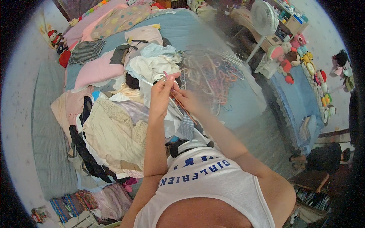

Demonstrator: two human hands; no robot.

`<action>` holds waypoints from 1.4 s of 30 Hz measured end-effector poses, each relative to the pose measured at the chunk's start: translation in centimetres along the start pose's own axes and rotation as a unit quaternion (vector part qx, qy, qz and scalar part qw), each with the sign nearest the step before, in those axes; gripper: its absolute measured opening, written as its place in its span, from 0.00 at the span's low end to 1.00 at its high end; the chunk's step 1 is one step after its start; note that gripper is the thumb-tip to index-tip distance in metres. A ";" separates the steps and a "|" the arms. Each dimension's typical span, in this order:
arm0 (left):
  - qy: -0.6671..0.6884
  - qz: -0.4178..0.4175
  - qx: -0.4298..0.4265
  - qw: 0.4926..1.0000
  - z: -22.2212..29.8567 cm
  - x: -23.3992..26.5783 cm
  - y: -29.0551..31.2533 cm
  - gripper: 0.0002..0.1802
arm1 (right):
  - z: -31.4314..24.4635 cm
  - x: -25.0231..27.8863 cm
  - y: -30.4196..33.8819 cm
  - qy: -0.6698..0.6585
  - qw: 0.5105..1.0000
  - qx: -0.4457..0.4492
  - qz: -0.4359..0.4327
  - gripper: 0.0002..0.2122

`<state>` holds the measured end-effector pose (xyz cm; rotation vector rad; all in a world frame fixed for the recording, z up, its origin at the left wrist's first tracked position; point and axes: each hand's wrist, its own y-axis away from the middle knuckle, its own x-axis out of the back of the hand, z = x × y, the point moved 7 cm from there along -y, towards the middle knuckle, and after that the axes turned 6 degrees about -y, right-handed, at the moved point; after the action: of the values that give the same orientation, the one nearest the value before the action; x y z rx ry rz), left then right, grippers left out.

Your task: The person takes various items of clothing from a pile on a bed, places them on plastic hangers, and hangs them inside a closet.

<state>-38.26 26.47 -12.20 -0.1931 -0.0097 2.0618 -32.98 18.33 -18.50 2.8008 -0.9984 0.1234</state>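
Note:
Both hands meet over the bed in front of me. My left hand (161, 93) is closed, its fingers pinched near the hook end of a few thin clothes hangers (181, 105), one of them orange-brown. My right hand (186, 99) is closed beside it on the same hangers, partly hiding them. A blue checked cloth (186, 128) hangs below the hands, close to my body; whether it is on a hanger I cannot tell. Just beyond my fingers lies a crumpled white garment (156, 64). To the left, a cream garment with lace (110, 121) tops a clothes heap.
Many loose hangers (213, 76) lie tangled on the blue bed (243, 104), right of my hands. Pillows, including a pink one (99, 75), lie at the left. A white fan (264, 19) stands at the far right. Another person (323, 159) is at the right edge, beside a blue couch (294, 102).

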 end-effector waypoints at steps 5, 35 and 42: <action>0.018 -0.035 0.007 0.999 0.0 0.1 0.2 0.19 | -0.2 -0.2 0.1 -0.012 0.999 0.036 0.004 0.17; 0.013 0.055 -0.061 0.997 0.8 1.1 0.0 0.15 | -4.7 1.1 7.2 0.222 0.953 0.191 0.081 0.26; -0.021 -0.038 -0.066 0.997 3.2 -5.2 2.6 0.18 | -3.9 2.9 12.5 0.284 0.950 0.108 0.075 0.20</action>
<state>-38.55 20.94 -8.59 -0.2279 -0.1764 1.9892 -38.73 7.69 -12.66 2.5979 -1.0828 1.0486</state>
